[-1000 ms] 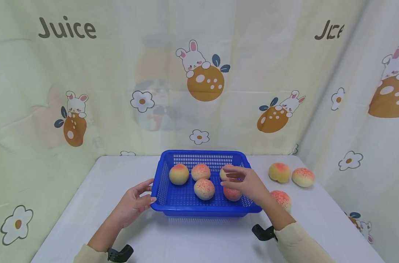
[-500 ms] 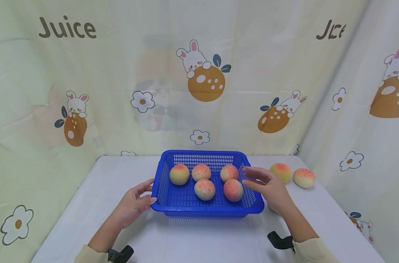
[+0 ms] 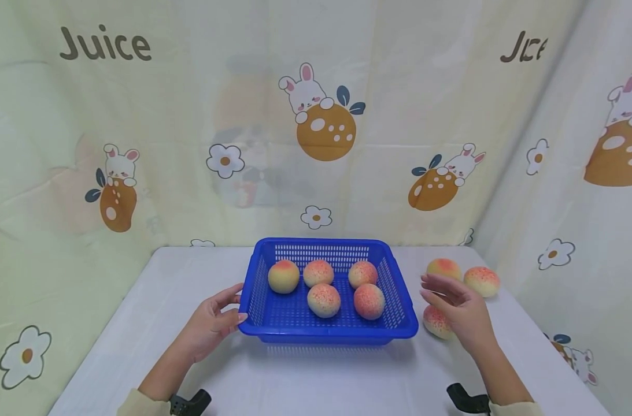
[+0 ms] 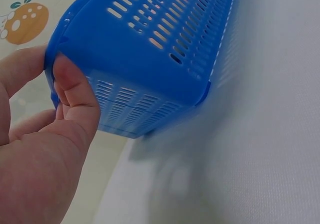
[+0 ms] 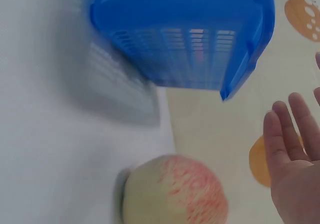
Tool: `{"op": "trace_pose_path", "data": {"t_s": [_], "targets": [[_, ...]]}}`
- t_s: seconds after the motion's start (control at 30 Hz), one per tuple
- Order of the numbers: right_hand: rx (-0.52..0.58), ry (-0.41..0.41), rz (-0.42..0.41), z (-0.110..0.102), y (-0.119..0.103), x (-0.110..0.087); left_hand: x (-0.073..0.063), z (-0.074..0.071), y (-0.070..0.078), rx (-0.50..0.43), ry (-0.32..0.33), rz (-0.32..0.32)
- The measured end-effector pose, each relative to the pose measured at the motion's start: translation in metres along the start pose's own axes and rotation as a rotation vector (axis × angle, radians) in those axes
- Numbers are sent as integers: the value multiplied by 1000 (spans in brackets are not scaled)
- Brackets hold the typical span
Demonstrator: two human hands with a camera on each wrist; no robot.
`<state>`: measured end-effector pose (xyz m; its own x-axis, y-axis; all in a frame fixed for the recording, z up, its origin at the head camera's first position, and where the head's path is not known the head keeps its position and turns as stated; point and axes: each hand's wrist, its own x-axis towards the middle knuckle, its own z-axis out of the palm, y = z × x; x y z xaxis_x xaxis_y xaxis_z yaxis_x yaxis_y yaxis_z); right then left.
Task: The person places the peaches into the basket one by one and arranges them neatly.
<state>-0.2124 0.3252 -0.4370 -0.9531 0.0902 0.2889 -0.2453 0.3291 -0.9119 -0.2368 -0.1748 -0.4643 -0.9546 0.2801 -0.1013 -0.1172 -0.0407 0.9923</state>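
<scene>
A blue plastic basket point(image 3: 326, 330) with slotted walls stands mid-table, several peaches inside it, among them a yellowish one point(image 3: 283, 277) at the left and a redder one point(image 3: 369, 301) at the right. My left hand point(image 3: 215, 319) grips the basket's left rim, thumb on the near side, as the left wrist view shows with the hand point(image 4: 55, 129) at the rim. To the right of the basket, my right hand point(image 3: 461, 309) holds nothing, its fingers loosely bent. Partly behind that hand lies a speckled peach point(image 3: 436, 322) on the table, large in the right wrist view point(image 5: 175, 191).
Two further peaches, a yellow-orange one point(image 3: 444, 268) and a speckled one point(image 3: 481, 281), lie at the table's back right. The white table point(image 3: 316, 375) ends at a printed curtain point(image 3: 399, 115) behind and at the right.
My right hand has moved from over the peaches in the basket out past its right rim, toward the peaches on the table. The left hand stays on the rim.
</scene>
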Motion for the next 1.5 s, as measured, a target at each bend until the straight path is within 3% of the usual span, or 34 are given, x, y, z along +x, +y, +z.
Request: {"op": "trace_pose_path", "data": {"t_s": [0.23,0.47,0.9,1.1,1.37,1.5], "targets": [[11,79,11,-12,15,-7,-1,0,1,-5,4,-2],[104,130,3,-22,29,-11,-1,0,1,-4,0,1],[-167,236,113,-31,49,-13,1,-1,-2,-5,-5,8],[-192,240,186,-33,60,-12,1,-1,-2,-1,-7,4],[-164,190,163,-33,72,-13,0,-2,-1,6,-7,3],[-206,134,243,-33,70,-15,0,-2,-1,6,-10,4]]}}
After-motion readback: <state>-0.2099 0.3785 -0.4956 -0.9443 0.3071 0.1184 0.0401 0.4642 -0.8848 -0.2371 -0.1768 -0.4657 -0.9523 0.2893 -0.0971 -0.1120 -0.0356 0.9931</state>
